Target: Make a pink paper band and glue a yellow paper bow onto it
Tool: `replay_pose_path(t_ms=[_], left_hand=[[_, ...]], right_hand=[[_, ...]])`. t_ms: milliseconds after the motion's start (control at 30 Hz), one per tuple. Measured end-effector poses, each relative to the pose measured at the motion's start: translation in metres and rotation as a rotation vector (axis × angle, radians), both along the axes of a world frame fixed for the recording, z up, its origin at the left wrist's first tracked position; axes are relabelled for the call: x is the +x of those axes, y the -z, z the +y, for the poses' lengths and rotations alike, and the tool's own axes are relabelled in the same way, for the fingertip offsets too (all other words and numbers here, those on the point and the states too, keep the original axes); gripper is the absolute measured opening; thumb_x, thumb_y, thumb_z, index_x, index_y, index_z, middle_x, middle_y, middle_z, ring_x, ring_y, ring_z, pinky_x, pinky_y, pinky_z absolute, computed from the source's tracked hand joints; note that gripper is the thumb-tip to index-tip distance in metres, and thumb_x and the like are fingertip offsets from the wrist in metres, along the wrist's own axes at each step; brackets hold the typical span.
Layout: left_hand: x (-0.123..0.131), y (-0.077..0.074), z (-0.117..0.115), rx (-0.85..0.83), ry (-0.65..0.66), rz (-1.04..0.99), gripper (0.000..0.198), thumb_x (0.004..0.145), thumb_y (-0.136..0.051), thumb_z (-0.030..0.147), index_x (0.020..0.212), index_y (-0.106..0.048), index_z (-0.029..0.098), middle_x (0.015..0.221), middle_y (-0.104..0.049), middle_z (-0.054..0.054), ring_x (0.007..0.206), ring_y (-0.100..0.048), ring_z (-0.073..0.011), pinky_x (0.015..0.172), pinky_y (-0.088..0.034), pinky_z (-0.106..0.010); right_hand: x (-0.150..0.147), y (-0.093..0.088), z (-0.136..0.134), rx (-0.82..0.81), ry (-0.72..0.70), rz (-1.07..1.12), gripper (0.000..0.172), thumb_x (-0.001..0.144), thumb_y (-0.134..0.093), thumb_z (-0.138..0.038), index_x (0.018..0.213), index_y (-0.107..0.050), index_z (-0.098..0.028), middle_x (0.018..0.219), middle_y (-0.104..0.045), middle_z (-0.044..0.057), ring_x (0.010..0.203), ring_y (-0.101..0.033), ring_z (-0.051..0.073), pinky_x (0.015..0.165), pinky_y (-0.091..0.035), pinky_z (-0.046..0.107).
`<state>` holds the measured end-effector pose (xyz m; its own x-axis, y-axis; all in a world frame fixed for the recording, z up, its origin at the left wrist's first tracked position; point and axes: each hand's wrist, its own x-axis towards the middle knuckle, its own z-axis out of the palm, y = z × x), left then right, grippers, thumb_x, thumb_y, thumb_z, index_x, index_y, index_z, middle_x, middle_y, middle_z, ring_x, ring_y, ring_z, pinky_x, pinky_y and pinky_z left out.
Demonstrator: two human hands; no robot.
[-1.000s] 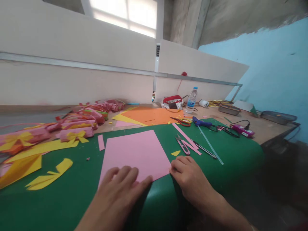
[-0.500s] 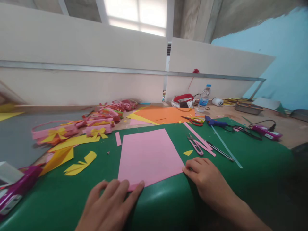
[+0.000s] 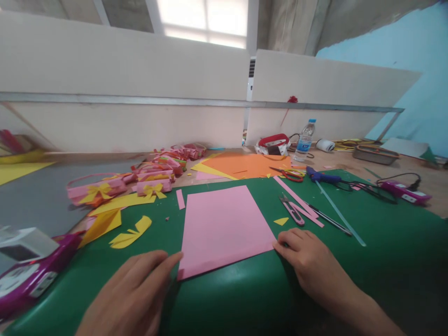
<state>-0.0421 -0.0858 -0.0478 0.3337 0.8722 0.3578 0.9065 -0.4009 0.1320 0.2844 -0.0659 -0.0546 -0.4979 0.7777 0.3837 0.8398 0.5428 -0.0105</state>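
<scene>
A pink sheet of paper (image 3: 224, 228) lies on the green mat (image 3: 231, 301), with a narrow fold along its near edge. My right hand (image 3: 310, 256) pinches the sheet's near right corner between thumb and fingers. At the near left corner is my left hand (image 3: 136, 284), fingers stretched out, a fingertip at the paper's left edge; its palm is hidden. Right of the sheet lie pink thread snips (image 3: 293, 211), pink paper strips (image 3: 304, 212), a pen (image 3: 331, 219) and a small yellow scrap (image 3: 281, 221).
Yellow paper cutouts (image 3: 133, 233) and pink paper bags with yellow bows (image 3: 94, 190) lie left. Orange paper (image 3: 248, 164), red-handled scissors (image 3: 289, 174) and a water bottle (image 3: 304, 142) are behind. A blue glue gun (image 3: 322, 176) and purple power strips (image 3: 406, 192) sit at the sides.
My left hand has slid left, off the folded near edge to the sheet's left corner. My right hand stays on the right corner. The view has shifted slightly left.
</scene>
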Motion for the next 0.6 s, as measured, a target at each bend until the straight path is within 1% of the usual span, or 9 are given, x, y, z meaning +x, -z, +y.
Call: replay_pose_path(t_ms=[33,100,133,200,267,333,400,500,600], left_hand=[[0.008,-0.002,0.003,-0.064,0.024,-0.022,0.023,0.082,-0.047,0.033,0.1,-0.06,0.027,0.101,-0.058,-0.003,0.092,-0.054,-0.0206,0.081,-0.04,-0.032],[0.023,-0.006,0.011,-0.25,0.049,-0.026,0.024,0.083,-0.045,0.044,0.087,-0.06,0.026,0.095,-0.059,-0.002,0.086,-0.056,-0.0177,0.074,-0.043,-0.027],[0.029,-0.008,0.014,-0.323,0.066,-0.009,0.028,0.084,-0.041,0.046,0.081,-0.06,0.026,0.09,-0.059,-0.001,0.082,-0.056,-0.0169,0.07,-0.043,-0.026],[0.036,-0.013,0.02,-0.394,0.088,0.037,0.033,0.088,-0.035,0.043,0.075,-0.059,0.024,0.085,-0.059,-0.001,0.079,-0.056,-0.0167,0.069,-0.043,-0.027],[0.037,-0.016,0.024,-0.391,0.115,0.093,0.033,0.088,-0.034,0.038,0.075,-0.06,0.023,0.083,-0.06,-0.002,0.077,-0.056,-0.0175,0.069,-0.042,-0.029],[0.036,-0.015,0.025,-0.351,0.162,0.149,0.027,0.087,-0.037,0.03,0.077,-0.061,0.024,0.083,-0.061,-0.002,0.076,-0.055,-0.018,0.07,-0.042,-0.031],[0.033,-0.012,0.025,-0.304,0.195,0.179,0.024,0.086,-0.039,0.024,0.08,-0.062,0.025,0.084,-0.062,-0.001,0.076,-0.055,-0.0178,0.071,-0.042,-0.032],[0.029,-0.004,0.023,-0.285,0.22,0.227,0.024,0.086,-0.038,0.021,0.082,-0.061,0.025,0.084,-0.062,-0.001,0.075,-0.055,-0.0184,0.071,-0.043,-0.034],[0.028,0.002,0.021,-0.219,0.223,0.327,0.032,0.08,-0.037,0.006,0.089,-0.062,0.023,0.092,-0.063,-0.005,0.081,-0.056,-0.0207,0.073,-0.044,-0.038]], right_hand=[[0.0,0.0,0.0,0.006,-0.009,0.0,0.023,0.077,-0.054,-0.002,0.093,-0.064,-0.015,0.087,-0.059,0.006,0.08,-0.048,0.019,0.07,-0.033,0.031],[-0.002,-0.001,0.001,0.02,-0.024,-0.003,0.021,0.078,-0.053,-0.002,0.092,-0.063,-0.013,0.088,-0.059,0.007,0.081,-0.048,0.02,0.071,-0.033,0.032],[-0.002,-0.002,0.001,0.025,-0.026,-0.004,0.019,0.078,-0.053,-0.002,0.09,-0.063,-0.013,0.087,-0.059,0.007,0.081,-0.048,0.02,0.071,-0.033,0.031],[-0.005,-0.004,0.003,0.021,-0.018,-0.017,0.014,0.078,-0.054,-0.002,0.083,-0.062,-0.014,0.084,-0.059,0.006,0.077,-0.048,0.019,0.069,-0.032,0.03],[-0.008,-0.006,0.006,0.012,-0.002,-0.054,0.011,0.078,-0.057,-0.004,0.079,-0.06,-0.015,0.078,-0.057,0.004,0.072,-0.047,0.018,0.066,-0.031,0.03],[-0.012,-0.008,0.009,0.018,0.004,-0.109,0.009,0.078,-0.059,-0.007,0.077,-0.058,-0.016,0.075,-0.056,0.003,0.07,-0.045,0.017,0.063,-0.029,0.029],[-0.016,-0.01,0.011,0.034,-0.009,-0.149,0.01,0.077,-0.061,-0.008,0.074,-0.056,-0.016,0.074,-0.056,0.003,0.07,-0.044,0.018,0.062,-0.028,0.03],[-0.02,-0.012,0.012,0.048,-0.031,-0.171,0.014,0.074,-0.062,-0.007,0.069,-0.054,-0.016,0.074,-0.056,0.003,0.07,-0.044,0.018,0.062,-0.027,0.03],[-0.02,-0.013,0.011,0.056,-0.034,-0.191,0.015,0.074,-0.062,-0.006,0.069,-0.053,-0.016,0.073,-0.056,0.003,0.069,-0.043,0.018,0.062,-0.026,0.03]])
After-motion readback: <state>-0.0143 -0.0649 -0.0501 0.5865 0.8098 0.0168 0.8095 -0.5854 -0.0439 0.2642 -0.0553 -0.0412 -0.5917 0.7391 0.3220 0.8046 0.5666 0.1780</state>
